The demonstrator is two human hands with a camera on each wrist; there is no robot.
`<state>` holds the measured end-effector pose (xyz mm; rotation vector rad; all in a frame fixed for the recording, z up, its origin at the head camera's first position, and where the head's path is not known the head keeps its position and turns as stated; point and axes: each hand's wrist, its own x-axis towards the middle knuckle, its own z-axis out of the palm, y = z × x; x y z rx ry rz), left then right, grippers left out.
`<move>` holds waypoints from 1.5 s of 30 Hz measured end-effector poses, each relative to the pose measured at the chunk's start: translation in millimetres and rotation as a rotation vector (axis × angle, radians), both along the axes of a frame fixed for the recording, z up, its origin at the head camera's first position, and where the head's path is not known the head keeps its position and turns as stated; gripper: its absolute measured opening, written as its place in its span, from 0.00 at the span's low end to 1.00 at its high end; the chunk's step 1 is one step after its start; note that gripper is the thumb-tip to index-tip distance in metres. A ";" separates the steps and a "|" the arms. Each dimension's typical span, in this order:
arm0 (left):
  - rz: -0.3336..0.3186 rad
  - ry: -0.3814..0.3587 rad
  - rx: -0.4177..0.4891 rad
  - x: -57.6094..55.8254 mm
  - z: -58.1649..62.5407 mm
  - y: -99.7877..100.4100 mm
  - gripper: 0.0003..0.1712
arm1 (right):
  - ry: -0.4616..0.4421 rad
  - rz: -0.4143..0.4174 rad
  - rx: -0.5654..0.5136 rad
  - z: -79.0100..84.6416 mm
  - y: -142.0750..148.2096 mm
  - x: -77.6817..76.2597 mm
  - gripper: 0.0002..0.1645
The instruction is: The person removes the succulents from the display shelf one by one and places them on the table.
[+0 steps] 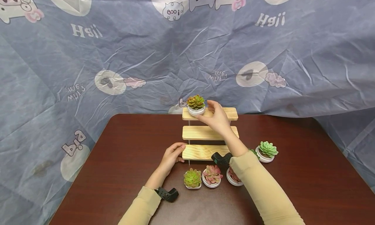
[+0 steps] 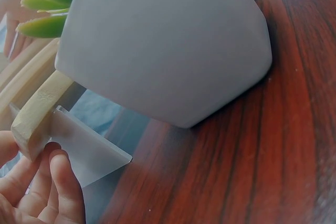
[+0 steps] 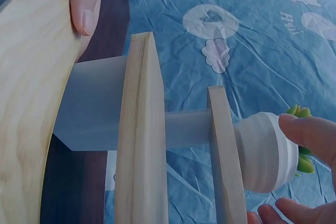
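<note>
A succulent with green-and-reddish leaves in a white ribbed pot (image 1: 196, 110) stands at the left end of the top board of a three-tier wooden shelf (image 1: 202, 133). My right hand (image 1: 218, 119) is beside this pot. Its thumb lies across the front of the pot, and the other fingers are spread apart from it. With my left hand (image 1: 171, 155) I pinch the left end of the bottom board (image 2: 42, 108), thumb above and fingertips below. Close in the left wrist view is a white angular pot (image 2: 168, 40) holding a green succulent.
In front of the shelf are a green succulent (image 1: 192, 178), a pink one (image 1: 212, 175) and another reddish one (image 1: 233, 177) partly behind my right sleeve. A pale green succulent (image 1: 267, 150) stands to the right, with more leaves beside it. A patterned cloth (image 1: 164, 55) hangs behind the table.
</note>
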<state>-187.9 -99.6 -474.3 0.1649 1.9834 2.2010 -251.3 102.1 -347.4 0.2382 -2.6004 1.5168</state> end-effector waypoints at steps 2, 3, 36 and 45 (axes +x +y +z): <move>0.001 -0.001 -0.002 0.1 0.3 0.0 0.17 | 0.006 -0.002 0.006 -0.2 -2.7 -1.7 0.48; 0.002 -0.001 -0.003 0.1 0.4 0.0 0.17 | 0.012 -0.002 0.009 -0.4 -4.0 -2.4 0.48; -0.007 -0.001 0.007 -0.2 0.3 0.2 0.17 | 0.018 -0.028 -0.018 -1.7 -11.2 -5.7 0.46; -0.004 0.001 -0.005 0.7 1.2 -0.6 0.18 | 0.005 -0.034 -0.056 -0.1 4.1 0.4 0.46</move>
